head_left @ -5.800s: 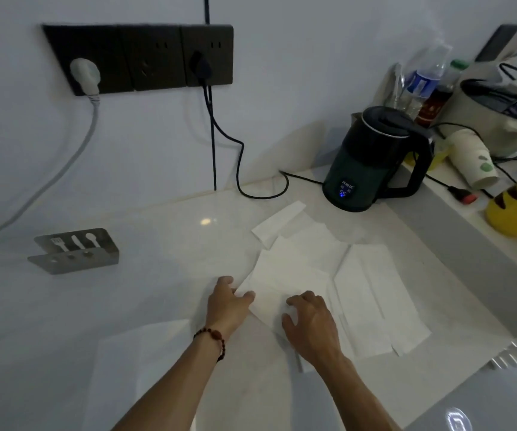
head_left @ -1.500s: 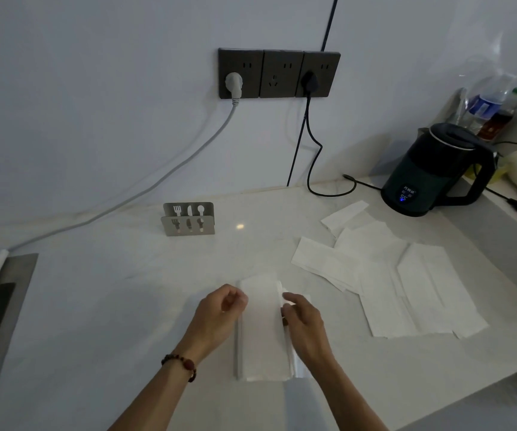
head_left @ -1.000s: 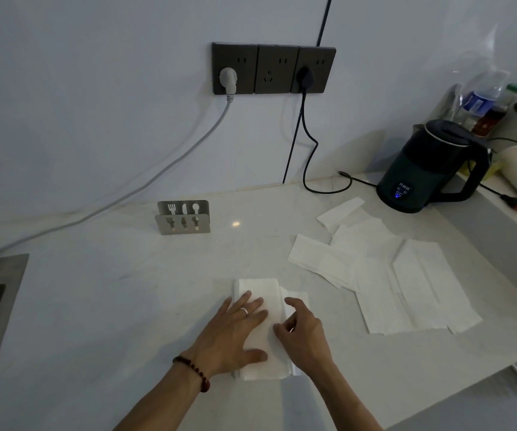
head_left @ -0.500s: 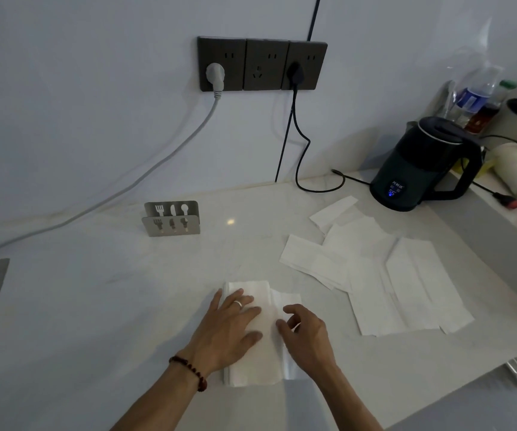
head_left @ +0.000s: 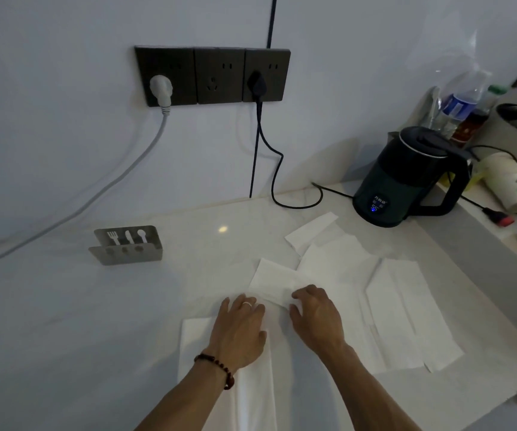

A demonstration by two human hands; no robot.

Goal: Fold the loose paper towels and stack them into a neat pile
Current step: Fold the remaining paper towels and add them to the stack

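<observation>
White folded pile [head_left: 220, 368] lies near counter [head_left: 64, 321] edge, our flat left hand [head_left: 240, 329] resting on it; right hand [head_left: 316, 315] pinches next sheet [head_left: 274, 279]. Several loose towels [head_left: 400, 309] remain unfolded to right.

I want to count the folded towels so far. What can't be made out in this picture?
- Folded pile, head view: left hand and forearm cover part; bottom edge cuts it off; layers can't be counted.
- Loose paper towels: overlapping, number unclear.
- Right hand: its fingertips are hidden, so grip on the towel unclear.
</observation>
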